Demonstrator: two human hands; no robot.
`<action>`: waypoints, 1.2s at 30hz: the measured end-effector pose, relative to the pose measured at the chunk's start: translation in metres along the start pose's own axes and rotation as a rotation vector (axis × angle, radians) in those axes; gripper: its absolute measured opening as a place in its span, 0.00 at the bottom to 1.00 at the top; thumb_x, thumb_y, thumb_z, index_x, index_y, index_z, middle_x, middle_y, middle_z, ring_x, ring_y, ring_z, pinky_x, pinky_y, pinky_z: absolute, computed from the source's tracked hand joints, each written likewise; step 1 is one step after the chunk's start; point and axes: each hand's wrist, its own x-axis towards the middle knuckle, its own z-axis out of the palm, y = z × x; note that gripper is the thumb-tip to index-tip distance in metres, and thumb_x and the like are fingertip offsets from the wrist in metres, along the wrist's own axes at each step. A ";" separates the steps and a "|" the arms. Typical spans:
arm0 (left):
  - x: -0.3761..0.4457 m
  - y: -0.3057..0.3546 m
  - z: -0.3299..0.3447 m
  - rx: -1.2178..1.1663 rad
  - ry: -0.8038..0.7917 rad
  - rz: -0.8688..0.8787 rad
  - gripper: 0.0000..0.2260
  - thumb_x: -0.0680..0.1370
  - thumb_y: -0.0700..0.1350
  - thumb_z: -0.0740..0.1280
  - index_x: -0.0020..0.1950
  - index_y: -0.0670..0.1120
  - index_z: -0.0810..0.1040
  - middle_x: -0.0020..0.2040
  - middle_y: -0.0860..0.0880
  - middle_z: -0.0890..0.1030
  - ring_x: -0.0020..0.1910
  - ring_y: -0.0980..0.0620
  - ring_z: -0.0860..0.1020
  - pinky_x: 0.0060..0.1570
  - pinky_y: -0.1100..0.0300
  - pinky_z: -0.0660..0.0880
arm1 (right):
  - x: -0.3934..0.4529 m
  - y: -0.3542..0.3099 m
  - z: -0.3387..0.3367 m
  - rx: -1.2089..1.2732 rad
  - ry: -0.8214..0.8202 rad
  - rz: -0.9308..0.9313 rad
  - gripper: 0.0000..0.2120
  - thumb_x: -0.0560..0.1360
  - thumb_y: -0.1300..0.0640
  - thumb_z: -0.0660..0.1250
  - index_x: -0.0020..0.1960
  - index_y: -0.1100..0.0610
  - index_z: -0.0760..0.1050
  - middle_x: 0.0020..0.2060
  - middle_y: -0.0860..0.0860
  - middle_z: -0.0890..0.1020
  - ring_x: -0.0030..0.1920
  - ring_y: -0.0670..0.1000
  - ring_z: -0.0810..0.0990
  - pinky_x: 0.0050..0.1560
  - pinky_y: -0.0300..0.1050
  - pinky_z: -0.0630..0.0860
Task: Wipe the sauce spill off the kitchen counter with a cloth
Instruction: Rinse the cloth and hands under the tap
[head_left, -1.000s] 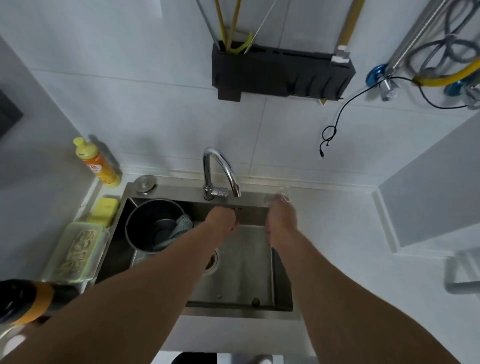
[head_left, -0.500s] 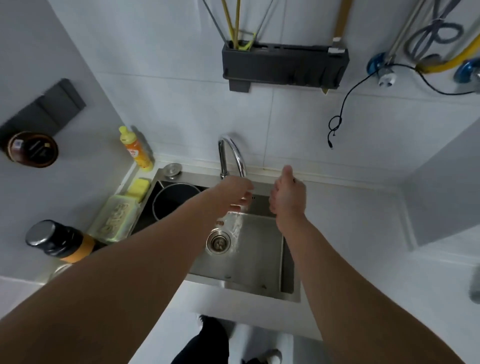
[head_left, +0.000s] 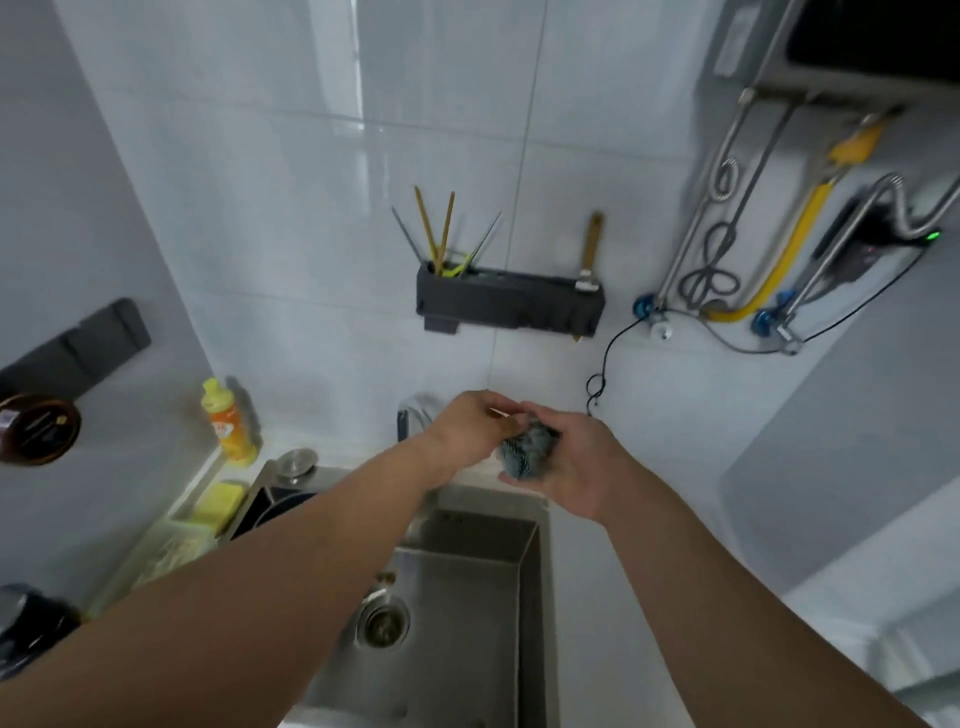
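I see the sink (head_left: 467, 597) below and the tap (head_left: 410, 415) at the far side. Over it my right hand (head_left: 576, 467) cups the cloth (head_left: 530, 449), a soft grey ball. My left hand (head_left: 467, 431) pinches its edge. It looks light and squishy, maybe wet, so I'd squeeze the middle

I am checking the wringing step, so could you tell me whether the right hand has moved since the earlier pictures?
Yes: the right hand has lifted from the steel sink towards the curved tap, gripping the bunched blue-grey cloth.
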 end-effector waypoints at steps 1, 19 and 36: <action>0.003 0.008 -0.006 -0.050 0.030 0.024 0.07 0.81 0.45 0.71 0.58 0.45 0.84 0.48 0.51 0.84 0.45 0.55 0.81 0.36 0.71 0.73 | -0.004 -0.009 -0.001 -0.005 0.018 -0.035 0.14 0.85 0.53 0.62 0.64 0.56 0.83 0.62 0.60 0.84 0.57 0.61 0.86 0.57 0.68 0.81; 0.042 0.092 -0.076 0.123 -0.236 0.477 0.18 0.79 0.42 0.72 0.69 0.49 0.78 0.47 0.51 0.88 0.46 0.55 0.85 0.55 0.58 0.80 | -0.052 -0.084 0.064 -0.666 0.317 -0.543 0.08 0.82 0.52 0.69 0.55 0.52 0.86 0.46 0.48 0.89 0.49 0.47 0.88 0.49 0.41 0.79; 0.060 0.072 -0.076 0.022 -0.364 0.368 0.02 0.79 0.46 0.73 0.47 0.49 0.84 0.44 0.51 0.87 0.39 0.59 0.81 0.36 0.71 0.73 | -0.046 -0.093 0.078 -1.174 0.591 -0.527 0.05 0.80 0.57 0.71 0.46 0.52 0.83 0.41 0.49 0.87 0.39 0.52 0.84 0.35 0.38 0.76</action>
